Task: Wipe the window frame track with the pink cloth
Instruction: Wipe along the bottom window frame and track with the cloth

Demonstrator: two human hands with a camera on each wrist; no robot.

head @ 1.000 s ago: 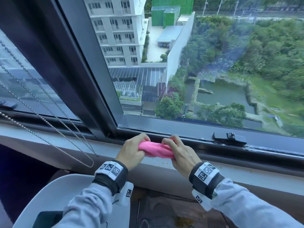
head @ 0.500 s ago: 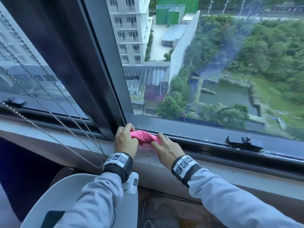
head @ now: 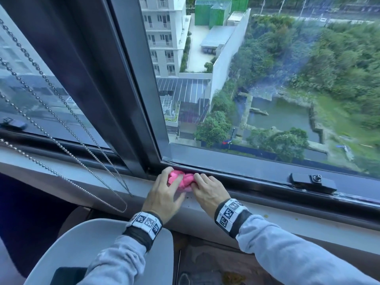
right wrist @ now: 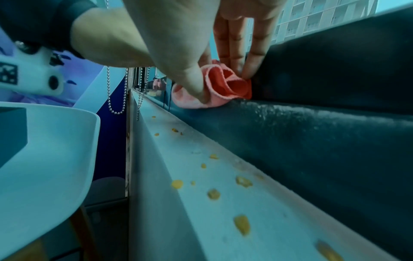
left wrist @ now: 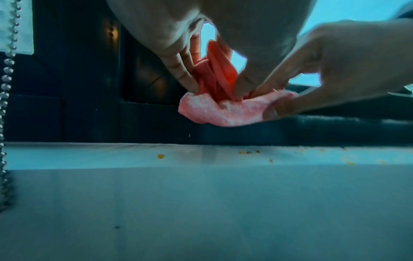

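At the window frame track's [head: 257, 178] left end, beside the dark upright mullion [head: 115, 95], the left hand [head: 164, 196] pinches the bunched pink cloth [head: 182, 180] between fingers and thumb. Just right of it, the right hand [head: 207, 192] pinches the same cloth, pressing it into the track above the crumb-strewn sill [right wrist: 201, 176].

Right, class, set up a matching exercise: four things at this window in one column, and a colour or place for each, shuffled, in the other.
Things:
1. cloth
2. bead chain
3. window latch
4. crumbs

Descriptions:
A. black, on the frame right of the hands
B. yellow, scattered on the pale sill
C. pink, bunched between both hands
D. silvery, hanging left of the hands

Pairs: 1-C, 2-D, 3-A, 4-B
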